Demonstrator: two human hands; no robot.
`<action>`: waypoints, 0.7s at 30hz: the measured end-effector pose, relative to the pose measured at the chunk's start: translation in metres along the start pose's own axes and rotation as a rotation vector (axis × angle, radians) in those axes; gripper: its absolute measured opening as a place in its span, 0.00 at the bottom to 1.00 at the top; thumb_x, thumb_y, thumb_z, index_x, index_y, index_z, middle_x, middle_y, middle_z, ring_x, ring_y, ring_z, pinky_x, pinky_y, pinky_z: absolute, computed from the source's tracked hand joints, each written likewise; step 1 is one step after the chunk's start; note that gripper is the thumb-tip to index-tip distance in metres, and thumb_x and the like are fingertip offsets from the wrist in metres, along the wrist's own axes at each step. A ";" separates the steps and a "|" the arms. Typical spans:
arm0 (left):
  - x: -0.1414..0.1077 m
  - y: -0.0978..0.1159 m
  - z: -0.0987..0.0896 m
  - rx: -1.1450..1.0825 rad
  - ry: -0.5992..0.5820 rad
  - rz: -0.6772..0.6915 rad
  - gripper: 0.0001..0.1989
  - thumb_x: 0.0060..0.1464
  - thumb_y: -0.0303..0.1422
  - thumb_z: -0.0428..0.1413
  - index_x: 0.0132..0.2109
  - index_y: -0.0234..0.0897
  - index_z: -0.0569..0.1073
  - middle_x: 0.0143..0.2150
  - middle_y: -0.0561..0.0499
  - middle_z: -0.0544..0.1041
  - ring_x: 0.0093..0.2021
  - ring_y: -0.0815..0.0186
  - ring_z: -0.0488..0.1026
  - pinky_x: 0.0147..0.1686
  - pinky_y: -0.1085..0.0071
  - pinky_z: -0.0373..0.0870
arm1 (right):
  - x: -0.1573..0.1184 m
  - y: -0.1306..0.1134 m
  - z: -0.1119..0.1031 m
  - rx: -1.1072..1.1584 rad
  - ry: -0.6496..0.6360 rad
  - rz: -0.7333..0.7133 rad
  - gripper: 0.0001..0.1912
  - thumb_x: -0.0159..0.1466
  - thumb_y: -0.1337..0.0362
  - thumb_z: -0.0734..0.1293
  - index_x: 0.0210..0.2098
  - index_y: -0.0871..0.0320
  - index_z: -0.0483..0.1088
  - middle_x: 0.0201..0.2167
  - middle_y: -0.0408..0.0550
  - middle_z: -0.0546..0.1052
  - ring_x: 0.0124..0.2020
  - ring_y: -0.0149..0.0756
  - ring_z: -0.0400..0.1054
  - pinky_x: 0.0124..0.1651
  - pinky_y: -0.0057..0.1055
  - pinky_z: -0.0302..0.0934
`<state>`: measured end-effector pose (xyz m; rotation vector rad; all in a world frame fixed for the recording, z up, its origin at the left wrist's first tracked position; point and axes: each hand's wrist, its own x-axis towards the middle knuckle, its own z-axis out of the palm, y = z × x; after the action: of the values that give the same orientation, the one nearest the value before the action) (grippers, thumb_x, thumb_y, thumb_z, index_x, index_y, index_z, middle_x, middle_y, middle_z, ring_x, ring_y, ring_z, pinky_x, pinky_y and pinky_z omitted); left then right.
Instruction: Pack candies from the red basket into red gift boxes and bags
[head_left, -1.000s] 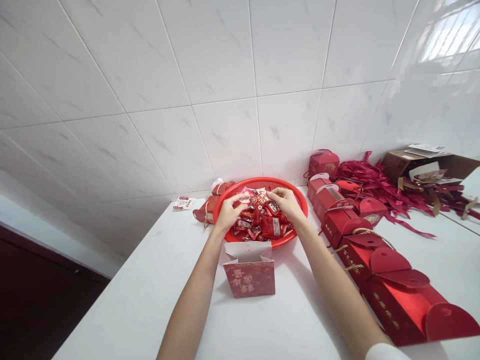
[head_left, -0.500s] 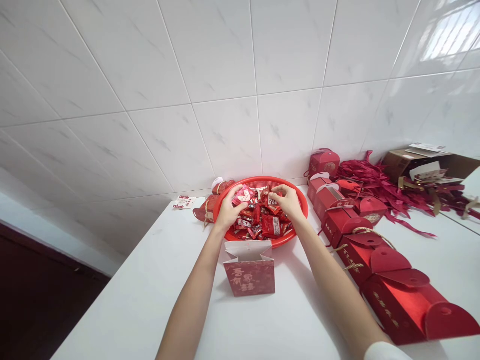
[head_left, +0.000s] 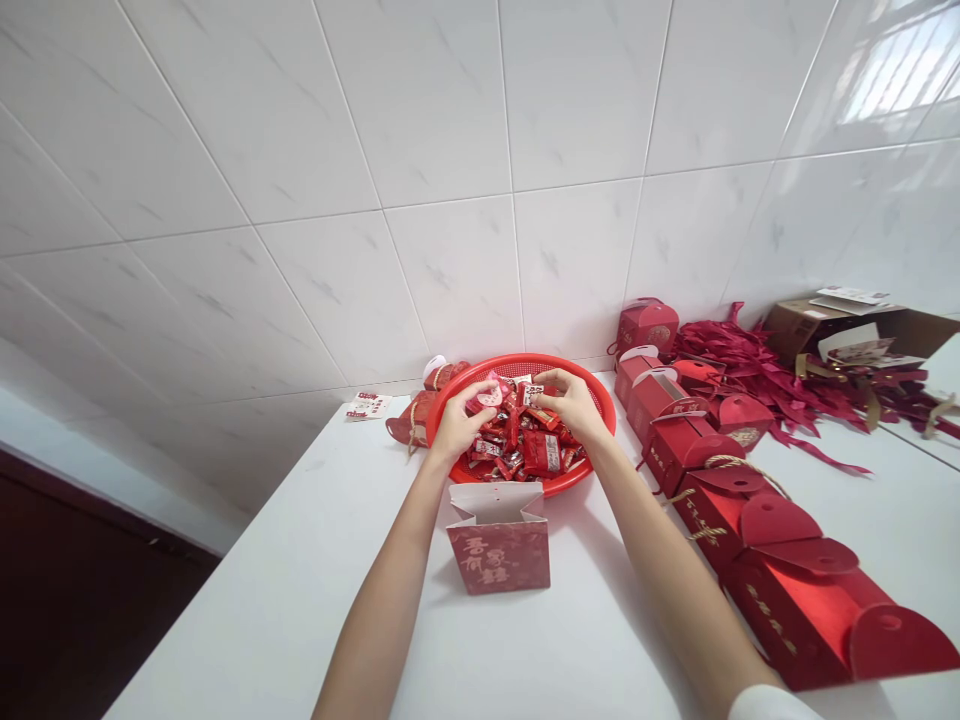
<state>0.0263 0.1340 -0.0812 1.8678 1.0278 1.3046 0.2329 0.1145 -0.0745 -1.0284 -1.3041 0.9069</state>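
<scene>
A round red basket [head_left: 609,425] full of red-wrapped sweets [head_left: 541,452] stands against the wall. Over its left part, my left hand [head_left: 459,418] has a pink packet [head_left: 487,394] between thumb and fingers. At the basket's right part, my right hand [head_left: 570,402] is closed on a small red and white packet [head_left: 529,394] among the sweets. Between my forearms, just in front of the basket, an open dark red paper box [head_left: 501,556] stands upright with printed characters on its front.
Several red gift boxes [head_left: 802,610] form a row along the right. Dark red ribbons [head_left: 739,350] and an open cardboard box [head_left: 806,325] lie behind them. Left of the basket are red pouches [head_left: 414,420] and white cards [head_left: 367,405].
My right hand has shifted slightly left over the sweets, and the small packet at its fingertips has moved with it. My left hand keeps the pink packet, which has tilted slightly.
</scene>
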 end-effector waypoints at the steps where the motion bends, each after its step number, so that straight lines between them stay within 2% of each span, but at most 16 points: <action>1: 0.000 0.001 0.000 0.002 -0.003 -0.013 0.18 0.47 0.30 0.59 0.48 0.37 0.80 0.53 0.45 0.80 0.58 0.55 0.73 0.61 0.59 0.65 | 0.000 0.000 0.000 0.014 -0.011 0.004 0.14 0.47 0.65 0.71 0.34 0.59 0.72 0.40 0.50 0.79 0.43 0.40 0.73 0.45 0.35 0.67; 4: -0.001 0.003 0.000 0.010 -0.006 -0.041 0.15 0.47 0.30 0.59 0.44 0.36 0.81 0.50 0.45 0.81 0.55 0.54 0.75 0.60 0.58 0.67 | 0.000 -0.002 0.001 0.055 -0.063 0.002 0.14 0.46 0.63 0.73 0.32 0.60 0.73 0.38 0.50 0.79 0.40 0.40 0.73 0.44 0.35 0.67; 9: -0.002 0.008 0.001 -0.009 -0.060 -0.088 0.17 0.46 0.32 0.61 0.45 0.37 0.82 0.48 0.45 0.82 0.53 0.54 0.76 0.57 0.59 0.69 | 0.000 -0.004 0.002 0.103 -0.185 -0.024 0.15 0.48 0.62 0.74 0.35 0.59 0.75 0.38 0.48 0.80 0.40 0.40 0.73 0.45 0.36 0.67; 13: -0.002 0.010 0.003 -0.028 -0.117 -0.112 0.20 0.47 0.40 0.64 0.46 0.35 0.81 0.47 0.44 0.82 0.51 0.52 0.76 0.55 0.58 0.70 | 0.000 -0.005 0.003 0.091 -0.253 -0.117 0.12 0.51 0.64 0.72 0.36 0.58 0.77 0.39 0.47 0.80 0.44 0.40 0.73 0.52 0.37 0.65; 17: -0.003 0.011 0.004 -0.020 -0.181 -0.101 0.21 0.51 0.47 0.61 0.44 0.34 0.82 0.45 0.44 0.82 0.48 0.53 0.77 0.52 0.60 0.71 | 0.000 -0.004 0.005 0.133 -0.320 -0.138 0.11 0.52 0.63 0.73 0.35 0.58 0.77 0.39 0.47 0.79 0.45 0.40 0.73 0.52 0.37 0.66; 19: -0.004 0.012 0.004 -0.014 -0.181 -0.096 0.22 0.51 0.49 0.61 0.41 0.34 0.82 0.41 0.44 0.83 0.44 0.55 0.77 0.48 0.62 0.72 | 0.000 -0.001 0.005 0.141 -0.312 -0.094 0.12 0.52 0.62 0.73 0.36 0.58 0.76 0.39 0.47 0.79 0.43 0.39 0.74 0.50 0.37 0.68; 21: -0.004 0.012 0.003 0.003 -0.131 -0.089 0.21 0.51 0.49 0.60 0.37 0.34 0.81 0.38 0.46 0.82 0.39 0.57 0.77 0.43 0.64 0.72 | 0.001 0.002 0.006 0.108 -0.251 -0.025 0.12 0.55 0.62 0.71 0.38 0.58 0.75 0.38 0.48 0.79 0.40 0.39 0.74 0.46 0.36 0.70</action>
<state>0.0315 0.1242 -0.0739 1.8610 1.0323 1.1151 0.2273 0.1166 -0.0760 -0.8322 -1.4550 1.1019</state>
